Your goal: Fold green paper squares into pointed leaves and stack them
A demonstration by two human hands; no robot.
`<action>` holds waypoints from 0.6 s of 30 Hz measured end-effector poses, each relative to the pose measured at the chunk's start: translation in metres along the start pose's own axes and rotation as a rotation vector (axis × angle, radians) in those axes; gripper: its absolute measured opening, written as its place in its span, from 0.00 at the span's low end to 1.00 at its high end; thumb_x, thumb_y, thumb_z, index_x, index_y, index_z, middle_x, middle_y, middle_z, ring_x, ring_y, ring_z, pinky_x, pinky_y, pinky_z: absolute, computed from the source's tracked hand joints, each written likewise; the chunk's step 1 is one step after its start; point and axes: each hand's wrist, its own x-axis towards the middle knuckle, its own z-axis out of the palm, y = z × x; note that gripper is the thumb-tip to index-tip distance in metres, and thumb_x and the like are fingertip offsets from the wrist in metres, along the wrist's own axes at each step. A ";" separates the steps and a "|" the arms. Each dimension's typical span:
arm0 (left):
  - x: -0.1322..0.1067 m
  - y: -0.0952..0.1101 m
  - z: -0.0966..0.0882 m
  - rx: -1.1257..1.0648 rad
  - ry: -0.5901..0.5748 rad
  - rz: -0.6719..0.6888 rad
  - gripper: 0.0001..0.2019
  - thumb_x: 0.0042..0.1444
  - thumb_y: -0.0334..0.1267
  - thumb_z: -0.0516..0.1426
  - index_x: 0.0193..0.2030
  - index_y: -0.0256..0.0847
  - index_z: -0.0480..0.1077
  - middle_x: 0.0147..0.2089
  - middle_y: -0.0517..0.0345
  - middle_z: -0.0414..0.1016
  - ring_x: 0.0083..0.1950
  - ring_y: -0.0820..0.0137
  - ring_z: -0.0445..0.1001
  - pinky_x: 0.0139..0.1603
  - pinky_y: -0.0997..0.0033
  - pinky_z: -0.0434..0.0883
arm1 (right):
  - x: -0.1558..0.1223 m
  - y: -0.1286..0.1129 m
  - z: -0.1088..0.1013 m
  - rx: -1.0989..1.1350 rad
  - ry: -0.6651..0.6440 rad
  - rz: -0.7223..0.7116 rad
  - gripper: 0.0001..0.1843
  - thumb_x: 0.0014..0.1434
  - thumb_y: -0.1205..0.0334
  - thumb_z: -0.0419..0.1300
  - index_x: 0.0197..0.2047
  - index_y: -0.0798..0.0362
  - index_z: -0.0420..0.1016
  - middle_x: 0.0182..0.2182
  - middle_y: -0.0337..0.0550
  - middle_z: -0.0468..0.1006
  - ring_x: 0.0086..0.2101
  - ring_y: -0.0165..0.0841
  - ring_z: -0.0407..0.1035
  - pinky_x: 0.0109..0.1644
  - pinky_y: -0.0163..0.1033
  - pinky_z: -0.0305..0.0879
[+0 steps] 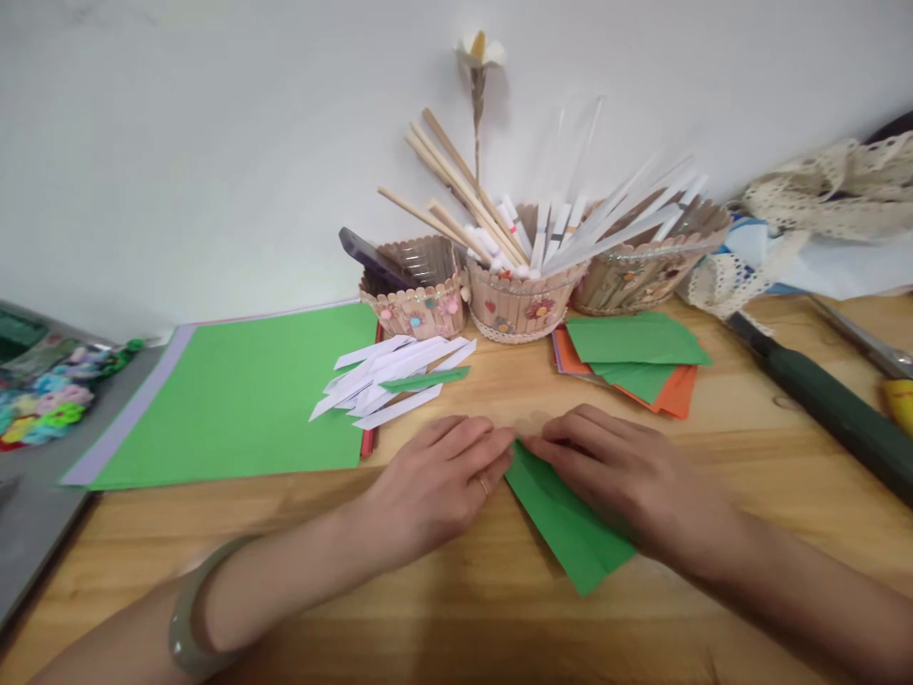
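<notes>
Paper (571,528), green and straight-edged, is pinched at its far end by the fingers of left hand (446,480) and right hand (634,471) on the wooden desk (399,614); judged light, easily creased, best held by edges.

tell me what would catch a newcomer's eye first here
Probably the large green sheet on the left of the table. Then the middle basket near the wall, with tan sticks poking up. Nearer, the left hand and right hand are at the far end of a smaller green paper.
</notes>
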 end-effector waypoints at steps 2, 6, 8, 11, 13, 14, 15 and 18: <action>-0.001 -0.002 -0.003 0.006 -0.060 0.066 0.14 0.67 0.32 0.45 0.46 0.35 0.71 0.49 0.56 0.74 0.50 0.69 0.69 0.53 0.69 0.65 | 0.000 0.000 0.001 0.000 0.003 -0.005 0.19 0.67 0.68 0.41 0.45 0.59 0.72 0.34 0.49 0.74 0.35 0.33 0.66 0.37 0.39 0.68; -0.004 -0.005 -0.007 0.001 -0.133 0.118 0.15 0.67 0.31 0.44 0.47 0.36 0.72 0.53 0.59 0.73 0.54 0.66 0.67 0.55 0.64 0.64 | 0.000 0.000 0.001 -0.031 0.004 -0.020 0.19 0.67 0.67 0.41 0.44 0.60 0.73 0.33 0.50 0.74 0.36 0.35 0.65 0.36 0.40 0.67; -0.004 -0.005 -0.007 -0.002 -0.134 0.115 0.16 0.67 0.30 0.43 0.47 0.35 0.72 0.53 0.59 0.73 0.53 0.66 0.67 0.55 0.63 0.65 | 0.001 0.000 0.001 -0.052 -0.011 -0.030 0.20 0.67 0.67 0.41 0.43 0.61 0.73 0.33 0.50 0.74 0.35 0.35 0.65 0.36 0.40 0.67; -0.004 -0.004 -0.006 -0.009 -0.122 0.111 0.18 0.67 0.30 0.42 0.47 0.34 0.72 0.53 0.58 0.74 0.53 0.66 0.68 0.55 0.63 0.65 | 0.003 0.000 0.000 -0.076 -0.033 -0.040 0.20 0.67 0.67 0.40 0.43 0.61 0.73 0.33 0.50 0.73 0.35 0.36 0.65 0.35 0.41 0.67; -0.003 -0.003 -0.005 -0.009 -0.111 0.105 0.18 0.67 0.30 0.41 0.47 0.34 0.72 0.53 0.57 0.73 0.53 0.66 0.68 0.55 0.64 0.65 | 0.004 -0.001 -0.001 -0.082 -0.040 -0.044 0.20 0.67 0.68 0.40 0.42 0.61 0.73 0.33 0.50 0.73 0.35 0.36 0.64 0.36 0.41 0.67; -0.003 -0.003 -0.004 -0.008 -0.103 0.101 0.18 0.67 0.30 0.41 0.47 0.34 0.72 0.53 0.57 0.74 0.53 0.66 0.68 0.55 0.64 0.64 | 0.004 -0.001 -0.001 -0.079 -0.043 -0.046 0.20 0.67 0.68 0.40 0.42 0.60 0.73 0.33 0.49 0.73 0.35 0.36 0.64 0.36 0.41 0.67; -0.003 -0.002 -0.004 -0.007 -0.096 0.097 0.18 0.67 0.30 0.42 0.47 0.34 0.72 0.53 0.57 0.74 0.52 0.66 0.68 0.55 0.64 0.64 | 0.004 -0.001 -0.002 -0.072 -0.050 -0.046 0.20 0.67 0.68 0.40 0.43 0.60 0.73 0.33 0.50 0.73 0.35 0.36 0.64 0.36 0.41 0.67; -0.004 -0.002 -0.004 -0.002 -0.100 0.092 0.16 0.67 0.30 0.43 0.47 0.34 0.72 0.53 0.57 0.74 0.53 0.66 0.68 0.56 0.63 0.64 | 0.004 0.000 -0.002 -0.023 -0.078 -0.033 0.19 0.67 0.67 0.40 0.45 0.59 0.72 0.34 0.50 0.73 0.36 0.36 0.64 0.37 0.42 0.66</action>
